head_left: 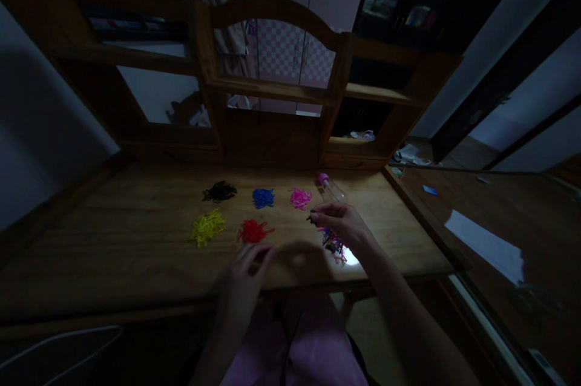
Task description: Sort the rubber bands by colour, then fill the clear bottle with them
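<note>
Pink-clad lap (304, 343), below both hands. Right fingers (334, 208) pinched nearly closed on small dark strand (311, 218), held at their tips. Left fingers (255, 249) loosely curled, blurred; can't tell if they grip anything. Red pile (253, 231) just beyond left fingers, yellow pile (207, 227) off to their left, blue pile (263, 197) and black pile (219, 192) farther out. Near my right fingers: pink pile (300, 198), mixed pile (334, 243), clear bottle (334, 192).

Black pile (219, 192), blue pile (263, 197), pink pile (300, 198), nearer yellow pile (207, 227), red pile (253, 231), mixed heap (334, 245), seemingly dark strand (311, 218) in right hand (342, 224)
</note>
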A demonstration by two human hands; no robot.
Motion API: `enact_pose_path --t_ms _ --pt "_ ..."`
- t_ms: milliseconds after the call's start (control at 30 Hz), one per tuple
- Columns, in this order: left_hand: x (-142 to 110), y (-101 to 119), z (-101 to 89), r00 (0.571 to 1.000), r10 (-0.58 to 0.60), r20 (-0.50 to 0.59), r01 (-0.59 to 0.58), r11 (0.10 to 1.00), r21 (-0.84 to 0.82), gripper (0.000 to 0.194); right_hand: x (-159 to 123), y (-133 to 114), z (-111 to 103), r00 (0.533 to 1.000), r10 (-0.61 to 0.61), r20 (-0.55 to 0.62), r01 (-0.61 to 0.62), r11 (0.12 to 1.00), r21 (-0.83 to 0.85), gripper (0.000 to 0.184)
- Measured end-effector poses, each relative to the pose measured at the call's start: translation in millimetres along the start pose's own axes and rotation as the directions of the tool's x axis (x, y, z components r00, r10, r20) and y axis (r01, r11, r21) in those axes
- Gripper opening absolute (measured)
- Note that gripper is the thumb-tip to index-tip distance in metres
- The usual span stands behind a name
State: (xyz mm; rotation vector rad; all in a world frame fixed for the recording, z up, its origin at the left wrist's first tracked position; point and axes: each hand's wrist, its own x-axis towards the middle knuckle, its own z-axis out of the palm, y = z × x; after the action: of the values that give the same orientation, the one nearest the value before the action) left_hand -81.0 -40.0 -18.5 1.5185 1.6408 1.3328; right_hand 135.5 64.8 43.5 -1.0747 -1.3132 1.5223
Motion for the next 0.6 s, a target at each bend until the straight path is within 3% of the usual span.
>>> enact_pose_path --t_ms 100,300,400,600 --pt "4 -13 -16.6 0.985 0.13 -0.114 -0.1 0.966 0.237 0.022 3 2 -1 1.0 -0.003 -0.01 0.004 1.0 0.02 0.029" --pt "12 -29 -32.6 0.972 0.15 -0.179 -0.089 0.946 0.313 0.023 5 4 6 1.0 0.007 0.0 -0.007 1.0 0.007 0.033" --pt "17 -42 -47.7 0.96 0.12 -0.252 -0.028 0.941 0.338 0.023 8 7 12 1.0 0.008 0.02 -0.009 1.0 0.008 0.034" --pt "35 -62 -81.2 0.882 0.072 -0.465 0.15 0.894 0.423 0.031 10 17 38 0.995 0.043 0.092 -0.046 0.998 0.032 0.03"
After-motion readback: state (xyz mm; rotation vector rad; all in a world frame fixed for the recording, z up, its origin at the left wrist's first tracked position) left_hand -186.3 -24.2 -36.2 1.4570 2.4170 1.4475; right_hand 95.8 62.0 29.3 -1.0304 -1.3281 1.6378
